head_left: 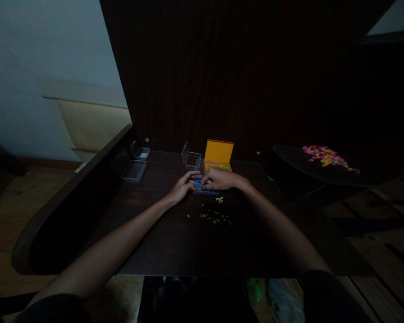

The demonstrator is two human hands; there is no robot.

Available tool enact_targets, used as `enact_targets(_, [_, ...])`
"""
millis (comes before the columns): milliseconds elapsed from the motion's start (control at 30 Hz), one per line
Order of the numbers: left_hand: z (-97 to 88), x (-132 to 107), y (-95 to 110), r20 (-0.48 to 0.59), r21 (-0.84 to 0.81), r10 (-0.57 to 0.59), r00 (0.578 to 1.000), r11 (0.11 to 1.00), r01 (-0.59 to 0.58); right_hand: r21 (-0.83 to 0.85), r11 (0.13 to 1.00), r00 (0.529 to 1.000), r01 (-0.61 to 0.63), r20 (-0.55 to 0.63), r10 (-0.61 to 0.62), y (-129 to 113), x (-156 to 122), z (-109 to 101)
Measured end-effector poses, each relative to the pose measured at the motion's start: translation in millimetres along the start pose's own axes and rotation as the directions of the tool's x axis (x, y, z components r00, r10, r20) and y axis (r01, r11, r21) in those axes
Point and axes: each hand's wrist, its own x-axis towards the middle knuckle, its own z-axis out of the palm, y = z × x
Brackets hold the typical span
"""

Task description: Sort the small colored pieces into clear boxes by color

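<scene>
My left hand (183, 187), thumb and fingers slightly parted, is at the left edge of the clear box (207, 193); whether it grips, I cannot tell. My right hand (219, 179) bunches its fingertips over the blue pieces (197, 183) inside, any pinch hidden.
</scene>
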Motion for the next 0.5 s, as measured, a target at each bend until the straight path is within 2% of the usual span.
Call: enact_targets(500, [0.3, -0.1, -0.4, 0.006, -0.045, -0.015, 1.0, 0.999, 0.015, 0.043, 0.999, 1.0, -0.019, -0.017, 0.02, -1.0, -2.6, 1.0])
